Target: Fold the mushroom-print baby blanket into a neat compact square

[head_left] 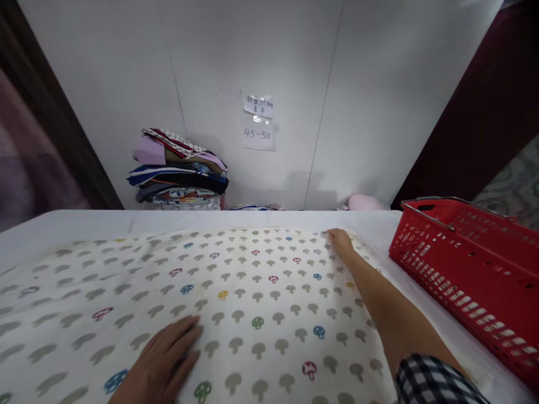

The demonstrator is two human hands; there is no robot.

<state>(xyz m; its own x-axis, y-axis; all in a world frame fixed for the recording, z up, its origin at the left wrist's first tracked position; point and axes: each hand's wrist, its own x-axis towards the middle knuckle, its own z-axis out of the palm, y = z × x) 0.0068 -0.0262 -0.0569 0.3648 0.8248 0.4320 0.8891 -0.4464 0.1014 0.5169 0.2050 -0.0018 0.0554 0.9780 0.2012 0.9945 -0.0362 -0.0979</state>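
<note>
A white cloth printed with grey and coloured mushrooms (252, 292) lies spread over most of the white table (84, 224). My left hand (164, 359) rests flat on the cloth near the front, palm down with fingers together. My right hand (341, 242) reaches to the cloth's far right corner and touches its edge; whether it pinches the fabric is unclear. A checked sleeve covers my right upper arm.
A red plastic basket (467, 269) with a metal handle stands on the table's right side. A stack of folded clothes (179, 171) sits behind the table against the white wall, under paper labels (259, 120). A pink item (364, 202) lies at the far edge.
</note>
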